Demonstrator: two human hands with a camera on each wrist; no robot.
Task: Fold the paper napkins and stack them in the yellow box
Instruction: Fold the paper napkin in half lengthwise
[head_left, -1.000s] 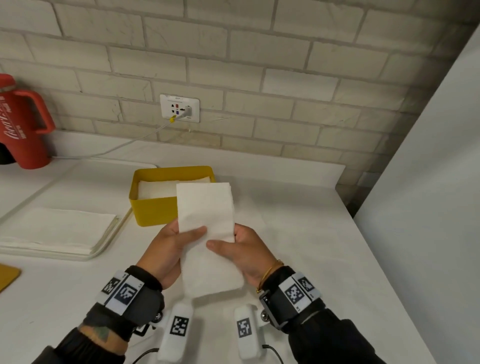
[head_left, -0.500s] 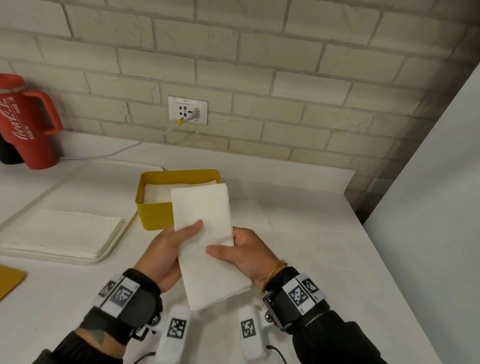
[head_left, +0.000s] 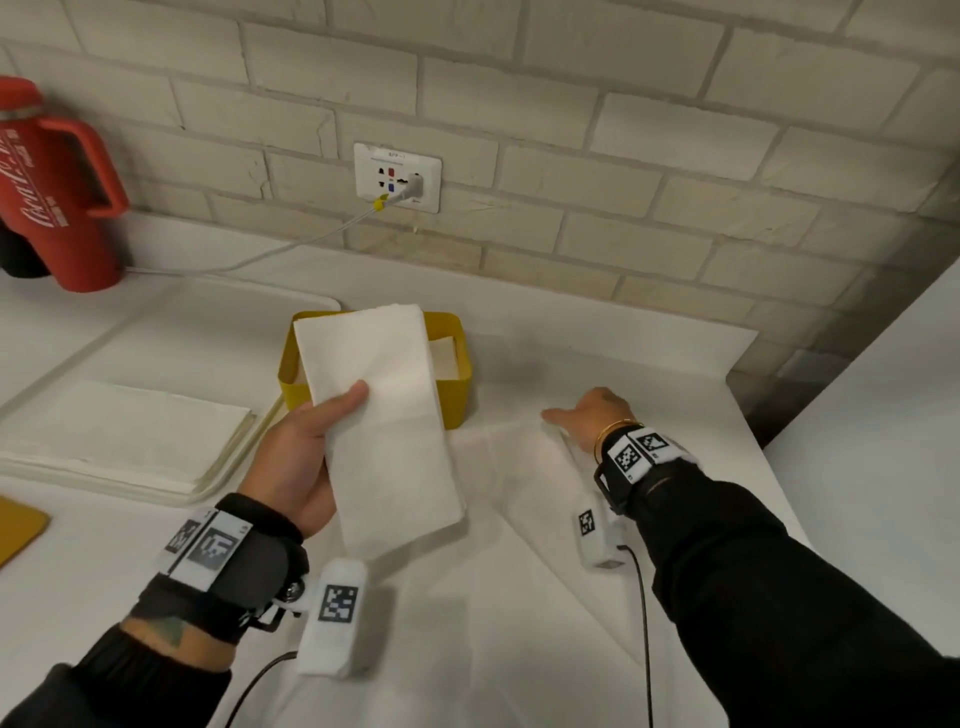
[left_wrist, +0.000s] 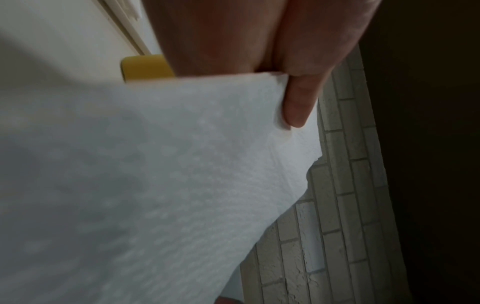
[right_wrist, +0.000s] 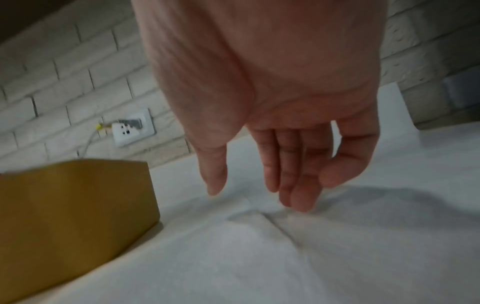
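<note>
1. My left hand (head_left: 296, 457) grips a folded napkin (head_left: 384, 426), thumb on top and fingers hidden beneath it; the left wrist view shows the thumb (left_wrist: 298, 102) pressed on the paper's edge.
2. The folded napkin hangs in the air, tilted, its far end over the near-left part of the yellow box (head_left: 454, 395), hiding much of the box's opening from my head view.
3. Through the gap on the right I see white paper (head_left: 444, 358) already lying inside the box.
4. My right hand (head_left: 587, 415) is apart from the napkin, out to the right of the box, fingers straight and relaxed, holding nothing. The right wrist view shows the fingertips (right_wrist: 298, 197) at or just above a spread sheet of white paper (head_left: 519, 519) on the counter (head_left: 675, 374); I cannot tell whether they touch it.
5. That spread sheet is creased and reaches to just beside the box's near side.
6. Left of the box sits a white tray (head_left: 223, 467) carrying a stack of unfolded napkins (head_left: 119, 431).
7. Farther left stands a red jug (head_left: 57, 187) by the brick wall (head_left: 623, 130).
8. A wall socket (head_left: 397, 176) holds a plug, its white cable (head_left: 270, 252) trailing left along the counter.
9. A yellow flat piece (head_left: 18, 525) shows at the left edge.
</note>
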